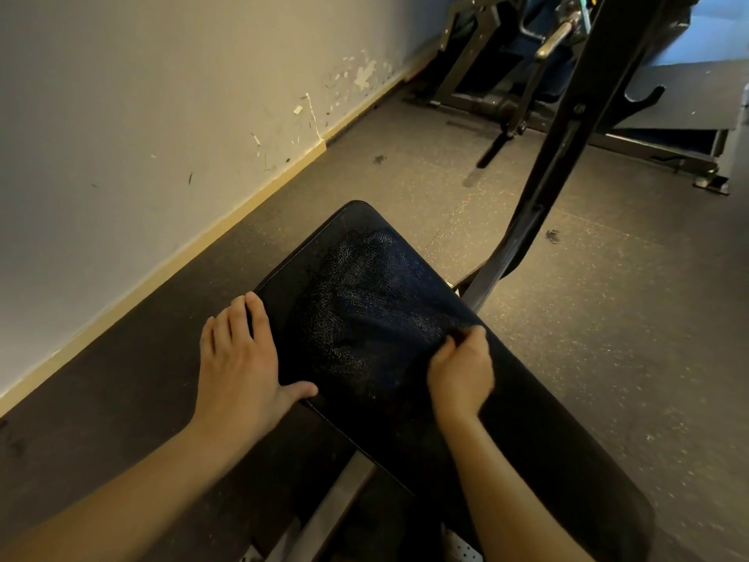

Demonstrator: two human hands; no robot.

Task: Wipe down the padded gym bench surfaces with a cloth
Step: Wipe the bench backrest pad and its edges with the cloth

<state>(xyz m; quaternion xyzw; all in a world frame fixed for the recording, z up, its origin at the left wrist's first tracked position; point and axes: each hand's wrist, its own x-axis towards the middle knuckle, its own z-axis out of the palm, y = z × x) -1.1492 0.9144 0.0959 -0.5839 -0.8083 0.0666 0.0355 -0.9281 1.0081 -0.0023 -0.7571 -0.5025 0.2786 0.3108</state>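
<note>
The pad (364,302) runs lengthwise away toward the wall, most of it ahead of both hands. The left hand (239,358) lies flat on its left edge. The right hand (460,367) sits curled at the right edge, perhaps pinching a dark cloth; I cannot tell.

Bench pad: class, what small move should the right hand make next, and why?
Probably sweep the right hand, pinching what looks like a dark cloth at the right edge of the bench pad, leftward across the worn surface; the left hand lies flat on the opposite edge.
</note>
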